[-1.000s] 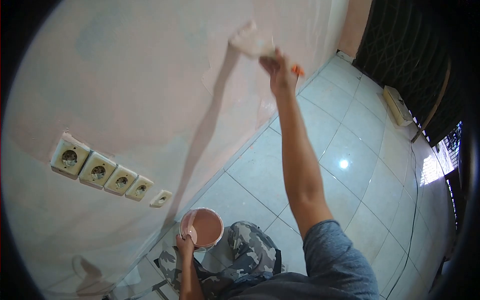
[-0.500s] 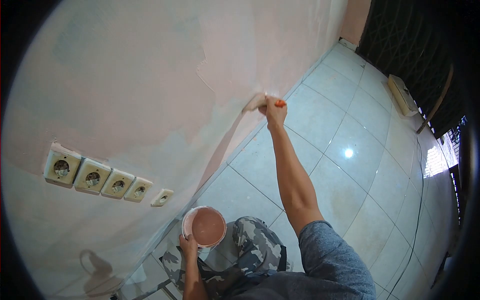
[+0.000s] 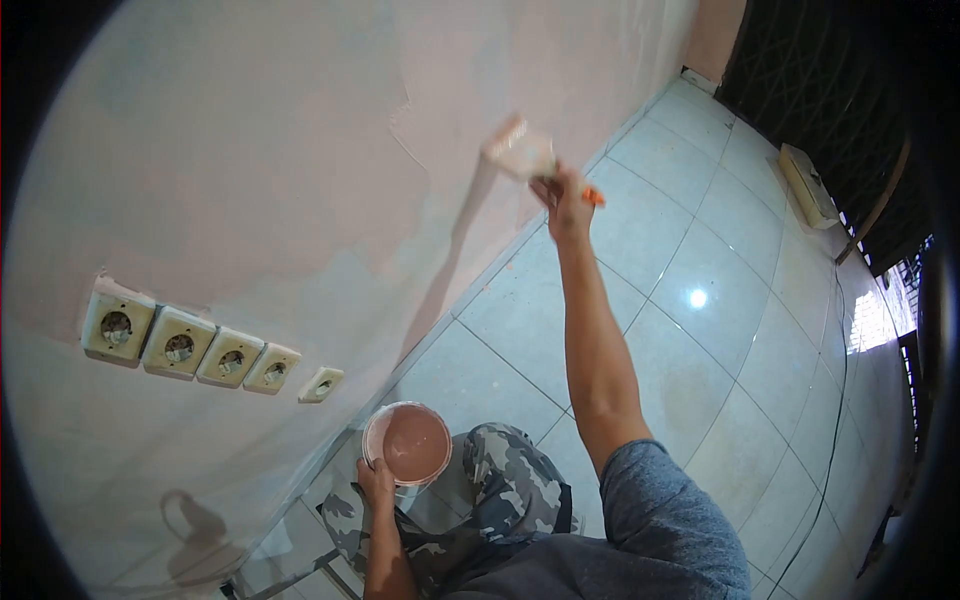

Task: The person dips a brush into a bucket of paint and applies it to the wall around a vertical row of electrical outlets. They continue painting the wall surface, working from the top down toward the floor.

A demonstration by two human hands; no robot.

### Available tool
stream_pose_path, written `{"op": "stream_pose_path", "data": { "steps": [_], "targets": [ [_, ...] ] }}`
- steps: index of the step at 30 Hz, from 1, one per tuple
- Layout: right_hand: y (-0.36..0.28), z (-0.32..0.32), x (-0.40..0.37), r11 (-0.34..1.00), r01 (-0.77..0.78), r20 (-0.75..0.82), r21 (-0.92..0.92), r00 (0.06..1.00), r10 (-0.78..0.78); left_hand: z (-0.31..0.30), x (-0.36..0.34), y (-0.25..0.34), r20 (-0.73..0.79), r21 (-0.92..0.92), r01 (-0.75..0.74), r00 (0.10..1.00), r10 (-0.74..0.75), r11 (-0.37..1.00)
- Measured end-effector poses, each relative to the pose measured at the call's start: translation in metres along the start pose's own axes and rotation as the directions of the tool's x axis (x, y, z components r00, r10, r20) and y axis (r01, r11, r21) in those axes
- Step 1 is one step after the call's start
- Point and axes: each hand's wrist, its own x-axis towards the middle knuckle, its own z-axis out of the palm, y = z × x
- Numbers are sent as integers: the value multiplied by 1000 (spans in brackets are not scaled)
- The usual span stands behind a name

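1. Key relation: wide flat paintbrush (image 3: 520, 150) is in the right hand (image 3: 568, 205), bristles up-left of the grip, facing the wall (image 3: 300, 170). Bristles are at or very near the surface; contact, can't tell.
2. Brush long axis: slants from bristles at upper left to the orange handle end at lower right, which pokes out past the hand. It runs at an angle to the forearm. Right arm is stretched well out ahead of the body.
3. Right grip: fingers closed round the handle, just behind the brush head.
4. Left grip: left hand (image 3: 377, 482) pinched on the near-left rim of the bucket (image 3: 374, 437), thumb over the edge. Pink paint (image 3: 418, 447) inside.
5. Bucket vs. brush: bucket sits low in view, close to the body, down-left of the brush and well apart from it. Left hand is the nearer one to the bucket, right to the wall section by the brush.
6. Obstacles: row of four wall sockets (image 3: 180, 347) juts from the wall, left of the bucket; smaller outlet (image 3: 321, 385) just beside the row. Camouflage-trousered knee (image 3: 515, 480) right of the bucket.
7. Farther off: tile floor (image 3: 500, 330) along the wall base, cable (image 3: 832, 420) at right, folding gate (image 3: 810, 80) with a long block (image 3: 806, 187) near it.
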Motion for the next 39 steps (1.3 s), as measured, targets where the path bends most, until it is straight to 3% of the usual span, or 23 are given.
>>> {"op": "stream_pose_path", "data": {
  "steps": [4,8,10,12,13,14,16,17,18,20,21,23,27,31,34,38,39],
  "targets": [
    [38,-48,-61,949,-112,-265,-294,964,31,-1,0,2,-23,24,-55,998,56,998],
    [29,-1,-63,953,-114,-237,-281,970,46,-8,-9,14,-13,74,6,1000,-5,997],
    [0,59,-48,928,8,-114,-372,992,-55,-6,-5,15,-20,69,33,999,-32,997],
    [-45,122,-39,945,190,3,-267,980,-197,-3,-4,11,-40,138,-4,999,10,990],
    [-67,151,-29,967,220,-9,-125,975,-223,-2,-4,4,-35,72,-73,996,76,995],
    [-95,177,-21,959,273,75,-77,961,-268,3,1,-4,-29,68,-72,997,74,995],
    [-142,220,-7,934,358,218,-9,912,-348,6,5,-5,-31,31,7,999,-6,999],
    [-158,239,-7,919,394,280,13,881,-382,2,-3,3,-59,81,-74,995,79,994],
    [-166,252,-7,917,398,282,18,878,-386,2,-3,2,-63,79,-78,995,83,994],
    [-176,276,-6,920,331,228,209,899,-375,3,-1,1,-49,99,-30,998,35,995],
    [-165,260,9,937,312,349,159,870,-349,2,-1,2,-54,93,-31,998,36,995],
    [-132,231,8,964,212,291,162,923,-252,0,-6,7,-60,109,-22,998,29,994],
    [-45,121,-46,999,42,90,-24,995,-40,7,2,-10,-2,27,13,1000,-13,1000],
    [27,11,-95,978,-96,-118,-183,990,75,-5,-13,11,-26,128,17,1000,-14,992],
    [31,25,-124,957,-177,-228,-228,966,124,-4,-12,9,-20,116,13,1000,-10,993],
    [1,105,-121,967,-25,-90,-255,996,2,-1,-10,6,-52,91,-25,998,30,996],
    [-14,130,-118,962,36,-24,-271,999,-44,10,5,-15,-11,36,55,998,-55,998]
  ]
}}
